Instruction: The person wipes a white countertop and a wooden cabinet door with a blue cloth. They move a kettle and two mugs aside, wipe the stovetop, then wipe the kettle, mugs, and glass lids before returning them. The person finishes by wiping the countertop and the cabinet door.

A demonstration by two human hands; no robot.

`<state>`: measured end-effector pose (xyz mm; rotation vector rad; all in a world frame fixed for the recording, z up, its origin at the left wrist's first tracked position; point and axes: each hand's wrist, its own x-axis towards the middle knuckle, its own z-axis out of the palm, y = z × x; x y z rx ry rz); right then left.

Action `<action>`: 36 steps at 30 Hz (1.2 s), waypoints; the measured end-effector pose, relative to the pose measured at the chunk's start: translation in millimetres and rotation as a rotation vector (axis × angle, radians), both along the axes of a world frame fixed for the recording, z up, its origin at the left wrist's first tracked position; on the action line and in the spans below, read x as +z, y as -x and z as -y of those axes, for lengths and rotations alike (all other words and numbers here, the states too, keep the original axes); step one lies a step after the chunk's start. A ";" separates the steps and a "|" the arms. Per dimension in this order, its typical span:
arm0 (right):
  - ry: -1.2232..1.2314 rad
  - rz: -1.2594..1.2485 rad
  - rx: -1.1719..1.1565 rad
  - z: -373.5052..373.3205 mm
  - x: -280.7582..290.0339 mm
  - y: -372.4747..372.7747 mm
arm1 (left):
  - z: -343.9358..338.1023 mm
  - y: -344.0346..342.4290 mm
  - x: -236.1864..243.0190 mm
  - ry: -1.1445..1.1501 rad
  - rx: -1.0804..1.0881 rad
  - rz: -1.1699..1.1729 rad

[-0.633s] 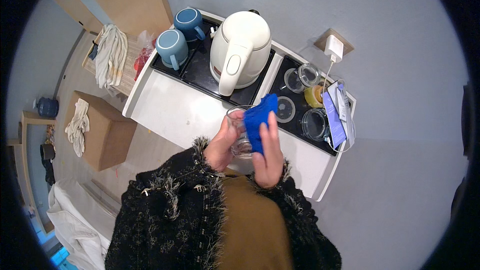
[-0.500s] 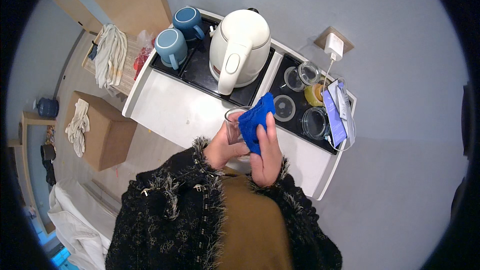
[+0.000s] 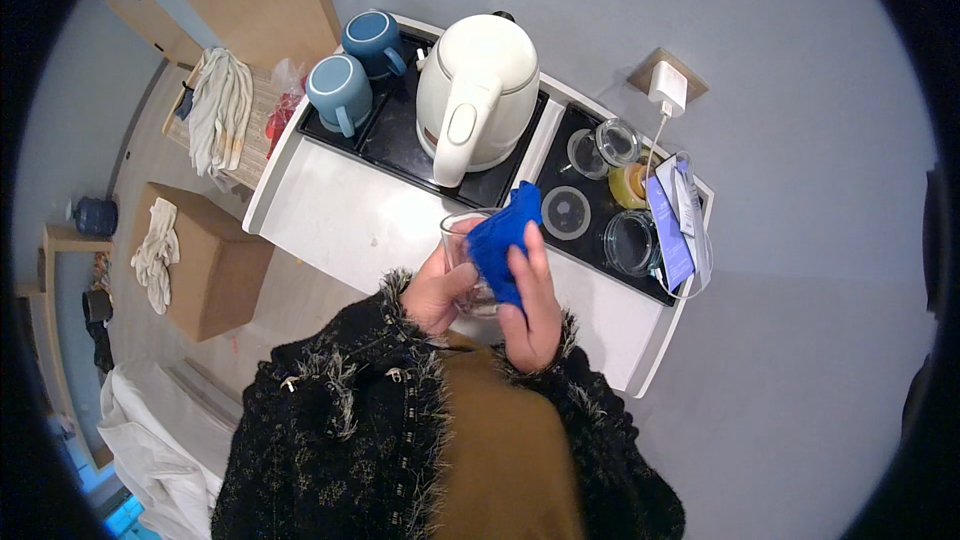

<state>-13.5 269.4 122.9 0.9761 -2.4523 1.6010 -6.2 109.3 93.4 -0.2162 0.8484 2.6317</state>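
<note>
My left hand (image 3: 437, 290) is closed round a clear glass (image 3: 454, 240), held tilted above the white tabletop in front of me. A blue cloth (image 3: 500, 248) is gripped in my right hand (image 3: 535, 305) and lies against the right side of the glass, covering part of its rim. The fingers of my right hand press on the cloth from the right. Just beyond both hands, a white electric kettle (image 3: 510, 105) stands on a black tray (image 3: 395, 155).
Two upside-down blue mugs, one lighter (image 3: 340, 90) and one darker (image 3: 372, 40), stand left of the kettle. A second black tray (image 3: 592, 232) holds clear glassware (image 3: 631, 243), a yellow jar (image 3: 628, 186) and purple packets (image 3: 670, 230). A charger (image 3: 668, 88) with a cable is plugged into the wall.
The glass has shifted slightly left and turned, showing more of its side. My left thumb now lies across it, and the blue cloth has moved a little left with my right fingers.
</note>
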 end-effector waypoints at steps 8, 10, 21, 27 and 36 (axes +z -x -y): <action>0.682 0.785 0.112 -6.2 4.1 0.0 | -4.5 -6.8 24.4 -0.065 -0.010 -0.032; 0.569 0.642 0.004 -3.6 -1.5 -5.6 | -6.1 -5.0 28.7 -0.082 0.039 -0.018; 0.312 0.045 -0.217 -1.0 -38.8 -3.3 | -13.1 0.6 8.5 0.063 0.098 -0.030; 0.497 0.297 -0.170 -12.6 -29.8 -1.8 | 4.3 13.4 7.0 0.889 0.013 -0.747; 0.500 0.316 -0.207 -20.7 -13.1 -2.9 | 0.2 8.5 0.4 0.375 -0.243 -0.445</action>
